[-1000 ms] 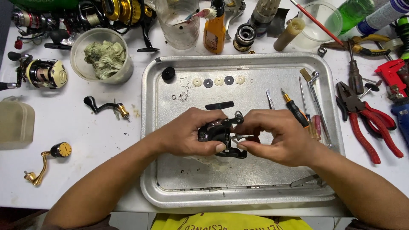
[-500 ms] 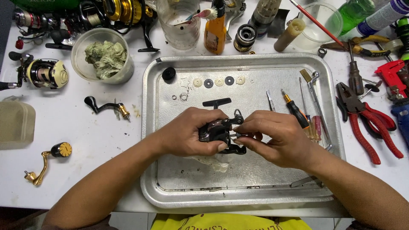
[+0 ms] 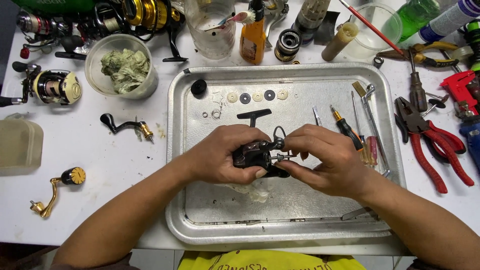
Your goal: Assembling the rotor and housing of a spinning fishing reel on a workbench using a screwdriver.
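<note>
Over the middle of a dented metal tray [image 3: 300, 85], my left hand [image 3: 222, 157] grips a black fishing reel body [image 3: 255, 155] with its T-shaped foot [image 3: 255, 116] pointing away from me. My right hand [image 3: 325, 160] is closed at the reel's right side, its fingertips on the thin metal shaft [image 3: 282, 157] that sticks out there. A crumpled whitish cloth [image 3: 252, 190] lies on the tray just under both hands.
On the tray lie a row of small washers [image 3: 257, 96], a black round cap [image 3: 198, 87], and screwdrivers [image 3: 350, 132] at the right. Red-handled pliers [image 3: 430, 145] sit right of the tray. A tub of rags [image 3: 122, 67], other reels [image 3: 52, 87] and loose handles [image 3: 125, 125] are at the left.
My hands have shifted slightly on the reel body; the right fingers now pinch the protruding shaft, and the reel sits a little more exposed between the hands.
</note>
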